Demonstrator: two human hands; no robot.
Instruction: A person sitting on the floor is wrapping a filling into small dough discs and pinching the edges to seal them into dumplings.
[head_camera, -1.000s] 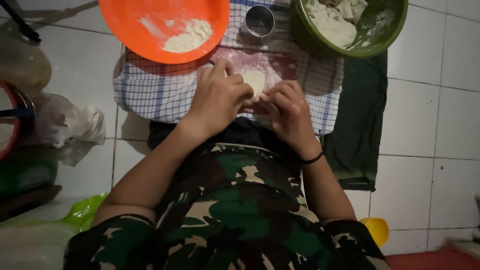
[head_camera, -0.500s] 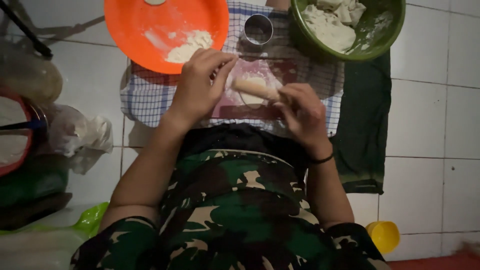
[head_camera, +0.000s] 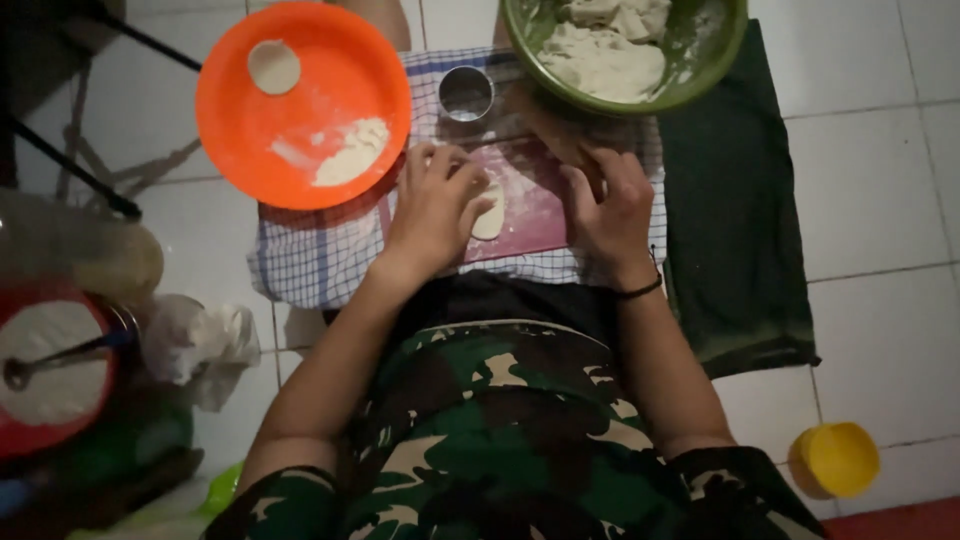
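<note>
There is one package: a crumpled clear plastic bag (head_camera: 200, 345) on the floor tiles at the left. I see no labels, signs or screens.

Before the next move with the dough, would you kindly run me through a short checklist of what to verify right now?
1. Dough piece lies on the pink board: ok.
2. Left hand is on the dough piece: ok, fingers cover its left side.
3. Right hand rests on the board, apart from the piece: ok; whether it holds anything, cannot tell.
4. Orange plate has bare room beside its one flat disc and flour heap: ok.
5. Green bowl holds more dough: ok.
6. Metal ring cutter stands near on the checked cloth: ok.
</note>
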